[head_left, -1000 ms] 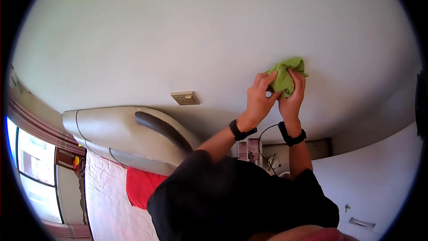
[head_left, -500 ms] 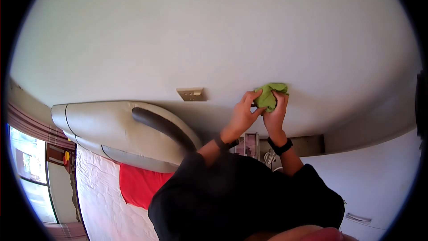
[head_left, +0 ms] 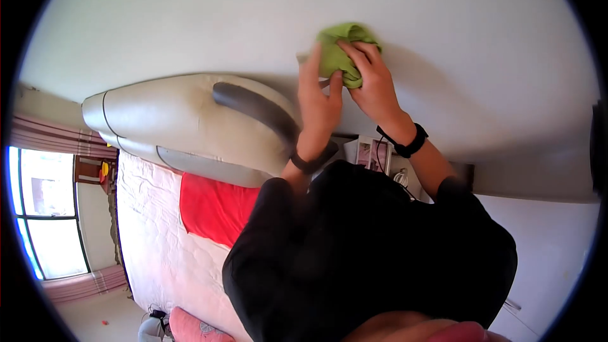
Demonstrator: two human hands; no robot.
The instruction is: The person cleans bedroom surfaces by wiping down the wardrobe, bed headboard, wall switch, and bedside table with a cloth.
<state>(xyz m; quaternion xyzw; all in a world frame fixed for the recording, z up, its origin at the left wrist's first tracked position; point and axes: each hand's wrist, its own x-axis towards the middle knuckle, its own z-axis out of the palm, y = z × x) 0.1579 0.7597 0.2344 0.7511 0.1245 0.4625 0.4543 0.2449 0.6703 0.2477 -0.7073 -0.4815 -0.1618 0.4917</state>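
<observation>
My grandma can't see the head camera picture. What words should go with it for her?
Left hand and right hand, both bare, hold a bunched green cloth up at a pale wall. Beside them is a bed with a padded headboard and a red cloth.

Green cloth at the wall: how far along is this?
Done: can't confirm any part; the wall shows no clear wiped edge. In hand: green cloth, bunched between left hand and right hand, close to the wall; contact unclear. Left: cloth isn't put down, so likely unfinished; how much wall remains can't be told.
</observation>
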